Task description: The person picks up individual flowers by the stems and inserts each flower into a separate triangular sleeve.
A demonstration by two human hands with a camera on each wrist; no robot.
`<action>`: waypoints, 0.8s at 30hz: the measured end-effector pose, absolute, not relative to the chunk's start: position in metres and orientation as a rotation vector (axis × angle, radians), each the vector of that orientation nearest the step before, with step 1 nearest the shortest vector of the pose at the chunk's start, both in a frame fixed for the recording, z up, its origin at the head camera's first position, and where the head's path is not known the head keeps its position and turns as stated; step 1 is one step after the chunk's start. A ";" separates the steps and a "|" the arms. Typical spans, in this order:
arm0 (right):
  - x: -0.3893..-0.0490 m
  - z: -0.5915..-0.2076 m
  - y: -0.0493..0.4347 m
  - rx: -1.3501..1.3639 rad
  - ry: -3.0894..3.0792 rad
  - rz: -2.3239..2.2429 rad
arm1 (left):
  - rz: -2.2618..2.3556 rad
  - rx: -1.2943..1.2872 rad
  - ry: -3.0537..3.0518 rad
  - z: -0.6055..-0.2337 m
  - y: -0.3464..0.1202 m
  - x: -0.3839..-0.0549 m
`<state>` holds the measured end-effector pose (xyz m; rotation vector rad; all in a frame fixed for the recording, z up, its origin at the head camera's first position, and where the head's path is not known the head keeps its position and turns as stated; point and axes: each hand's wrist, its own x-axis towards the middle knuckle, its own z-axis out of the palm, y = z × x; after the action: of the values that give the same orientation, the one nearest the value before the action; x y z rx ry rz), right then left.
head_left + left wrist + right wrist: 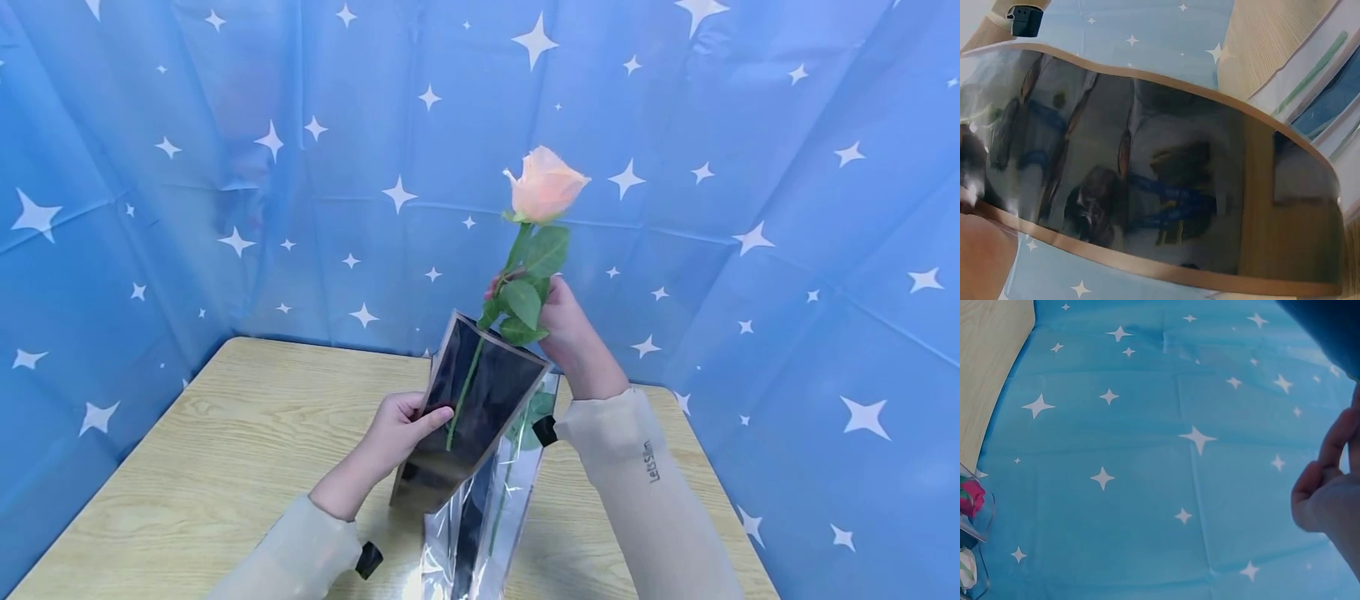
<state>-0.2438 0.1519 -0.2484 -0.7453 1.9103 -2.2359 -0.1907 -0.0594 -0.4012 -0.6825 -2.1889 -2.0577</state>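
A pale peach rose (547, 185) with green leaves stands above a black flower sleeve (497, 404) with a tan border. The lower part of its stem (467, 387) shows inside the sleeve, slanting down. My left hand (397, 429) grips the sleeve by its left side, thumb on the front and fingers behind. My right hand (566, 325) holds the rose's stem just over the sleeve's mouth, its fingertips partly hidden by leaves. In the left wrist view the glossy sleeve (1229, 169) fills most of the picture.
Clear-wrapped flowers (517, 483) lie on the wooden table (300, 433) behind and below the sleeve. A red rose (970, 499) and a whitish bloom (967, 569) show at the right wrist view's left edge. A blue star-patterned curtain (360, 167) surrounds the table.
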 end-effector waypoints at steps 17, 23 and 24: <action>-0.237 -0.264 0.149 -0.637 2.201 -2.065 | -2.080 -0.482 -2.069 -0.395 -0.053 -0.186; -0.235 -0.263 0.147 -0.646 2.140 -2.140 | -2.047 -0.494 -2.053 -0.398 -0.053 -0.186; -0.235 -0.263 0.146 -0.641 2.132 -2.157 | -2.041 -0.492 -2.057 -0.398 -0.053 -0.186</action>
<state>-0.2346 0.1464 -0.2628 -0.6410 2.1316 -2.1567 -0.1864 -0.0529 -0.3976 -0.4915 -2.0570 -2.0408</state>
